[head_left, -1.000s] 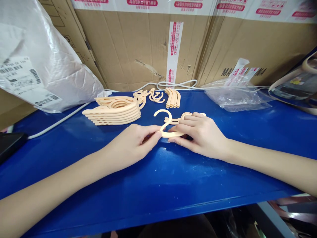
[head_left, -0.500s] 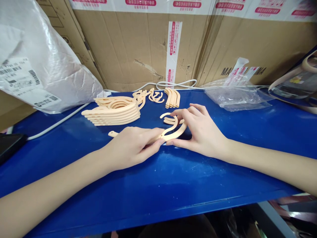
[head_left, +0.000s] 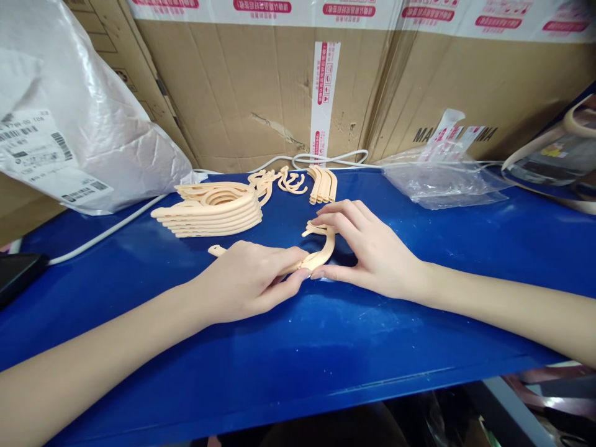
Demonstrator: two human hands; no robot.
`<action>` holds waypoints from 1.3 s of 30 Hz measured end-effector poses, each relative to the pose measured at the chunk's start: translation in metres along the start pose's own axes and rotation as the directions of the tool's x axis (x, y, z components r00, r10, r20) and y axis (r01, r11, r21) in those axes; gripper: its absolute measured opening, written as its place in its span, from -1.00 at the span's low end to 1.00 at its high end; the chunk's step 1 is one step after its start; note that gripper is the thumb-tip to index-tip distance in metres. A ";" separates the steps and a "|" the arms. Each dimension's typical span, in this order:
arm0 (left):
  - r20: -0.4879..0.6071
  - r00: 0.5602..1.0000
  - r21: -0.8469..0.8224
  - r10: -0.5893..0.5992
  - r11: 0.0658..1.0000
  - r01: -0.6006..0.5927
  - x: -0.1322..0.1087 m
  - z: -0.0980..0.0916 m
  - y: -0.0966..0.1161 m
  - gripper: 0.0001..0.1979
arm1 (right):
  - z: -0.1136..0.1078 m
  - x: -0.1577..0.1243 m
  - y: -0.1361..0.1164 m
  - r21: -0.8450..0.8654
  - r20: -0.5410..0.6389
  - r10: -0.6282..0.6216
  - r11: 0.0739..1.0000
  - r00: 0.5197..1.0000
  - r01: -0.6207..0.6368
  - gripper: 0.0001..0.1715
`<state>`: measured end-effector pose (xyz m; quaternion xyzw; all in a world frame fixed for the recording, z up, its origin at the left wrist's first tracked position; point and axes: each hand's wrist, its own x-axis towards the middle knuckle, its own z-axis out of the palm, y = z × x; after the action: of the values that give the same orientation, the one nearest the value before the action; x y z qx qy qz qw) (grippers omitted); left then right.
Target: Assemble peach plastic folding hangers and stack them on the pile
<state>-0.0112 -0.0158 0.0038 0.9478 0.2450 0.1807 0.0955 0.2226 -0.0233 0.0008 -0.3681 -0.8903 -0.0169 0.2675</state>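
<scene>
A cream plastic folding clothes hanger (head_left: 321, 256) lies between my hands, low over the blue table. My left hand (head_left: 254, 273) is closed around its middle, thumb and forefinger pinching near the joint; one end pokes out left of the knuckles. My right hand (head_left: 372, 248) curves around the hanger's bent part, with fingertips on its far end and the thumb near the joint. The palm side is partly hidden. Behind the left hand sits a stack of folded cream hangers (head_left: 209, 214). Loose cream hooks (head_left: 292, 181) and several curved hanger arms (head_left: 323, 186) lie farther back.
A white parcel bag (head_left: 93, 124) leans at the left, near a black object (head_left: 21, 276). Cardboard boxes (head_left: 261, 87) line the back. A clear plastic bag (head_left: 442, 180) and a transparent container (head_left: 549, 158) are at the right. A white cable (head_left: 107, 230) crosses the table (head_left: 298, 354).
The hanger's hook, which curved up apart from the arm, now lies folded in along it. My right hand has shifted slightly left with its fingers pressing over the hanger; my left hand stays nearly put.
</scene>
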 end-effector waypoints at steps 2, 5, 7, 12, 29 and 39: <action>0.005 1.000 -0.001 0.001 1.000 -0.001 0.000 0.000 0.000 -0.73 | -0.001 -0.001 -0.002 -0.031 -0.025 -0.002 1.000 1.000 0.001 -0.23; 0.010 1.000 -0.004 0.006 1.000 -0.006 0.000 0.000 0.000 -0.72 | -0.003 -0.002 -0.004 -0.071 -0.047 -0.033 0.997 0.998 0.030 -0.35; 0.000 1.000 -0.003 0.021 1.000 -0.021 0.000 0.000 0.000 -0.73 | -0.004 -0.003 -0.005 -0.056 -0.037 -0.076 0.996 0.996 0.074 -0.47; -0.025 0.999 0.004 0.043 0.999 -0.043 0.001 0.000 0.001 -0.77 | -0.004 -0.001 -0.003 0.020 0.037 -0.116 0.993 0.993 0.115 -0.59; 0.004 0.978 0.272 0.210 0.941 -0.203 0.001 0.003 0.014 -0.76 | -0.004 0.000 0.004 0.165 0.127 0.116 0.977 0.985 -0.136 -0.84; -0.007 0.978 0.248 0.207 0.948 -0.199 0.001 0.003 0.013 -0.79 | -0.001 -0.001 0.007 0.058 0.084 0.089 0.994 0.992 -0.094 -0.62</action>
<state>-0.0029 -0.0269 0.0048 0.9693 0.1683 0.1735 -0.0461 0.2280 -0.0188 0.0002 -0.4005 -0.8827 0.0379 0.2427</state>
